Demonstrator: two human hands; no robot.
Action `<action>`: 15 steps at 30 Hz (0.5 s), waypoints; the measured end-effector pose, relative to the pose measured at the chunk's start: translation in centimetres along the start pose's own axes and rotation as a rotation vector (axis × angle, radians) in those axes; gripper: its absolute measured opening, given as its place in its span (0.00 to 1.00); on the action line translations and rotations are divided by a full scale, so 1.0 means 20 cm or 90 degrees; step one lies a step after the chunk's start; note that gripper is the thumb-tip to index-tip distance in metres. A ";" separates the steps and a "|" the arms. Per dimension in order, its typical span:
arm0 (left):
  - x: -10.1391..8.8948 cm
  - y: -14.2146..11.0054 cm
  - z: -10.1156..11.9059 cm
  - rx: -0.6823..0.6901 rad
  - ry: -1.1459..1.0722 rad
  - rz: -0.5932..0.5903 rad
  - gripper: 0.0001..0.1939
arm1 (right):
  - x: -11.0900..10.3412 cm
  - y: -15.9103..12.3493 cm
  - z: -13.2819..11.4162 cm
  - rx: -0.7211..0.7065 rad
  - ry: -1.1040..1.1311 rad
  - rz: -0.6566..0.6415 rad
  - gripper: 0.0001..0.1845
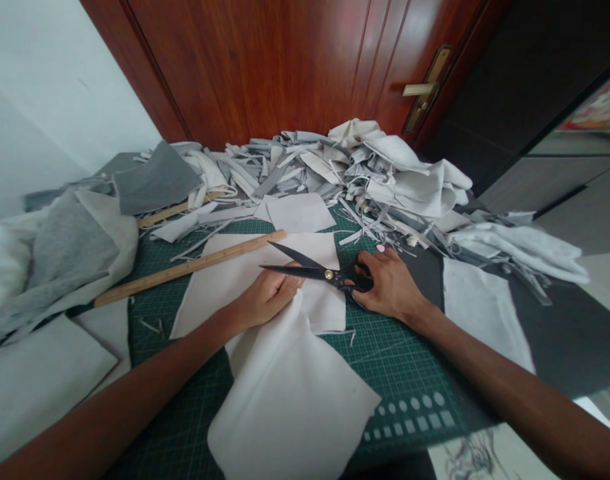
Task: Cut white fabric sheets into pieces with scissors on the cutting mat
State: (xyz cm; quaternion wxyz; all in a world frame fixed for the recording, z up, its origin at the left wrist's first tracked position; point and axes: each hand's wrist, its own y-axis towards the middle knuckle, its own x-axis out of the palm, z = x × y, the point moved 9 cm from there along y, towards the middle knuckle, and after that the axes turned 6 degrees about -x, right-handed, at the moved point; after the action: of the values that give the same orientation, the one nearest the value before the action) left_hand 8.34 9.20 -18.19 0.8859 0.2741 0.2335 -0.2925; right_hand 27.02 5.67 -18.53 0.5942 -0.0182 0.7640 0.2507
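My right hand (pixel 391 287) grips the handles of black scissors (pixel 315 270), whose blades are spread apart and point left over white fabric. My left hand (pixel 269 297) is closed on the edge of a white fabric piece (pixel 289 393) that hangs down toward me, its fingers just under the lower blade. Another white fabric sheet (pixel 225 277) lies flat beneath on the green cutting mat (pixel 405 360).
A wooden ruler (pixel 185 269) lies diagonally at the left. A heap of grey and white fabric scraps (pixel 345 167) fills the back. Grey fabric pieces (pixel 59 253) pile up at the left. A white rectangle (pixel 485 310) lies on dark material at the right. A wooden door (pixel 285 60) stands behind.
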 end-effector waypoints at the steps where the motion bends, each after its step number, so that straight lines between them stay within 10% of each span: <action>1: 0.01 0.00 0.00 -0.001 0.005 -0.007 0.19 | 0.00 0.00 0.00 0.002 -0.003 -0.001 0.11; 15: 0.01 0.00 -0.03 -0.039 -0.011 -0.012 0.28 | -0.01 0.00 0.01 -0.010 -0.023 -0.004 0.11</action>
State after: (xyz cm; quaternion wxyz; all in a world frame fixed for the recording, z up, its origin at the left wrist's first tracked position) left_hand 8.20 9.49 -18.76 0.8931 0.2421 0.2369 -0.2959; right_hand 27.35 5.76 -18.30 0.6085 -0.0209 0.7511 0.2552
